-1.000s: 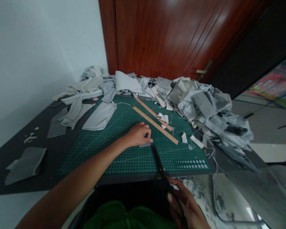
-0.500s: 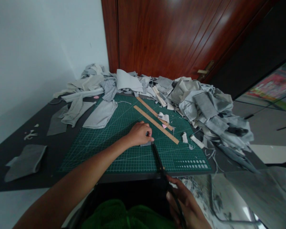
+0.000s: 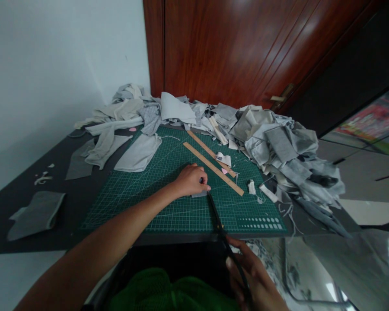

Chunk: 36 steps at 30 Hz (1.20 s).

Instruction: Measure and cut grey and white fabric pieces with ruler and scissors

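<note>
Grey fabric scrap (image 3: 199,195) was held in your left hand (image 3: 192,180) over the green cutting mat (image 3: 136,190), apparently to keep it steady near the tips of the scissors (image 3: 215,213), whose handles your right hand (image 3: 256,274) gripped.

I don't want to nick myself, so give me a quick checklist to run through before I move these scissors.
1. Scissors gripped in the right hand: ok.
2. Grey fabric piece held by the left hand: ok.
3. Fabric over the green cutting mat: ok.
4. Left fingers well clear of the scissor tips: not ok, they look right beside each other.
5. Nearer wooden ruler clear of the blades: ok, it lies beyond them.
6. Cutting line on the fabric: cannot tell, too small and partly hidden.
</note>
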Motion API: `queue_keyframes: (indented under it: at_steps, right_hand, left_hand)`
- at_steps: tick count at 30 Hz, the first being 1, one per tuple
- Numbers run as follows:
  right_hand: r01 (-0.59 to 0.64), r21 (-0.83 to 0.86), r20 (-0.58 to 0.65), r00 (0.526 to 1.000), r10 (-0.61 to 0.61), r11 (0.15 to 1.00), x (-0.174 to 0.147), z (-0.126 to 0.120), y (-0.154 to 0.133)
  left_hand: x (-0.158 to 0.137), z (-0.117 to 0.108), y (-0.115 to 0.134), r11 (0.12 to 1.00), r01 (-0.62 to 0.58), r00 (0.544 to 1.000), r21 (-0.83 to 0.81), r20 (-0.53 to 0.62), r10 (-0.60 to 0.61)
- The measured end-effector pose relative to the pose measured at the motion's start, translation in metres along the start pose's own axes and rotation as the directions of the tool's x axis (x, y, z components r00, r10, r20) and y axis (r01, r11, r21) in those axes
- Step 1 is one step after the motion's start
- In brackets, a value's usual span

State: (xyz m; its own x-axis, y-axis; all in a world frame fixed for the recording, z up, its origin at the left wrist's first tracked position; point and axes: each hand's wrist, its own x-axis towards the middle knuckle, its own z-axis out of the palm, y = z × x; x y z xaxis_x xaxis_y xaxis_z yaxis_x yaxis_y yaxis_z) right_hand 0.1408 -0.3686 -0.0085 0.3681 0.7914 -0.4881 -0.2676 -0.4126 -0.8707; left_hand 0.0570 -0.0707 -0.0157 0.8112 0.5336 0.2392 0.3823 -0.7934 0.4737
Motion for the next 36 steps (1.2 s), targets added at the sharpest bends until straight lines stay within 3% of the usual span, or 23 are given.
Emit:
queue_keyframes:
  at_steps: [14,20,36]
  right_hand:
    - [-0.054,-0.021,-0.015,0.998,0.054,0.998,-0.0014,0.0017,-0.0001]
    - [-0.034,-0.079,0.032,0.999,0.037,0.996,0.0003,-0.0016,-0.0029]
    - [-0.037,0.003,0.003,0.999,0.037,0.999,-0.0016,0.0007,0.001]
  left_hand:
    - [-0.0002,0.0018,-0.0012,1.0,-0.002,1.0,-0.016,-0.004,0.001]
    - [-0.0002,0.0005,-0.0005,1.0,0.0,1.0,-0.012,0.005,0.0]
    - [-0.0001,-0.0007,-0.001,1.0,0.004,1.0,-0.026,0.007,-0.004]
